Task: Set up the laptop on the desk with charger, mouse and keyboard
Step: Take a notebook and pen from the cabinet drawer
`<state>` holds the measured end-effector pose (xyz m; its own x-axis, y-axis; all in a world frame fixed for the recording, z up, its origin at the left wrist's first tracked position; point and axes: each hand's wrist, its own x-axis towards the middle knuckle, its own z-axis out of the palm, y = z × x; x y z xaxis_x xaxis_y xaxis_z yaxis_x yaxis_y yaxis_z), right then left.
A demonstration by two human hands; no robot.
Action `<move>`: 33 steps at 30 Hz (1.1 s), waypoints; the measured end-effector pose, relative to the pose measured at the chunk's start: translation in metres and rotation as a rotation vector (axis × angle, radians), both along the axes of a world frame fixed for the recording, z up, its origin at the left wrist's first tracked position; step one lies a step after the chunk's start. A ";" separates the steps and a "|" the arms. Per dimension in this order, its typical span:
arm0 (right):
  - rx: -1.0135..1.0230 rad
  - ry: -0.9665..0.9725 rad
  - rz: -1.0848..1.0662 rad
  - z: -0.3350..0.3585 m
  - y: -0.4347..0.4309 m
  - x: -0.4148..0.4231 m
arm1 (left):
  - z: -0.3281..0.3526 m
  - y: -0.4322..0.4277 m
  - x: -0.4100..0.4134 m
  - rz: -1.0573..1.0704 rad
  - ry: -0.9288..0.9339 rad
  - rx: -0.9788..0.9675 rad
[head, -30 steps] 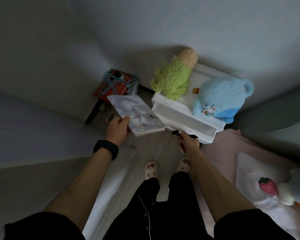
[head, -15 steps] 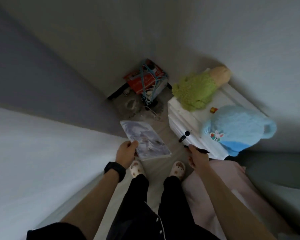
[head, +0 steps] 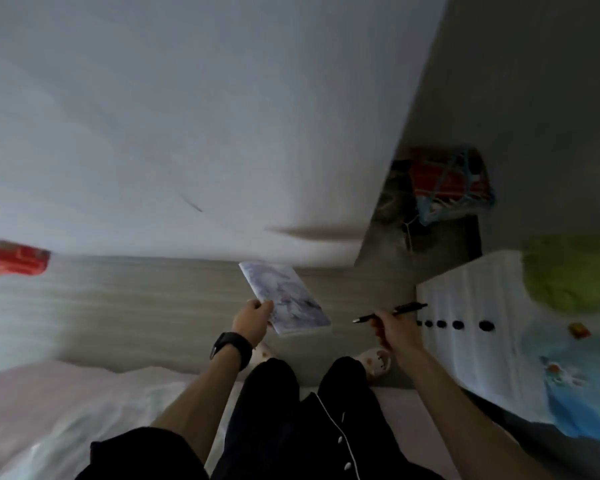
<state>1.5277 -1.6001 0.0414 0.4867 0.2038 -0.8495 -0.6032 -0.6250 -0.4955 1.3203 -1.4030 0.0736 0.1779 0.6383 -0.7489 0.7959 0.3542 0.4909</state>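
Observation:
My left hand [head: 253, 318], with a black band on the wrist, grips the near corner of a thin booklet [head: 286, 299] with a pale printed cover, held level over the wooden floor. A black pen [head: 394, 311] lies across the fingers of my right hand [head: 392, 329], pointing left and right, just in front of the white drawer unit [head: 465, 306]. No laptop, charger, mouse or keyboard is in view. The picture is blurred by motion.
A large white surface [head: 187, 116] fills the upper left. In the corner behind it lies a red box with blue hangers [head: 447, 183]. Green [head: 575, 271] and blue [head: 568, 386] plush toys sit on the drawer unit. Pink bedding [head: 66, 403] lies at lower left, a red object [head: 13, 261] at far left.
The view has swung left, so the drawer unit and toys have slid to the right edge. Both hands keep their hold on the booklet and pen; the pen is raised higher.

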 end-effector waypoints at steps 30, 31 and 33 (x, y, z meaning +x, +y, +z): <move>0.487 -0.462 1.681 0.121 0.531 -0.493 | 0.063 0.208 -0.509 1.264 -0.121 0.337; 0.502 -0.444 1.697 0.117 0.551 -0.508 | 0.062 0.222 -0.520 1.289 -0.122 0.341; 0.518 -0.417 1.724 0.114 0.584 -0.532 | 0.063 0.244 -0.536 1.332 -0.120 0.351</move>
<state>0.9959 -1.0158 0.1552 -0.3820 0.8119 -0.4414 0.6583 -0.0962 -0.7466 0.7843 -1.1593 0.1366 -0.6578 0.5260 -0.5391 -0.0954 0.6518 0.7524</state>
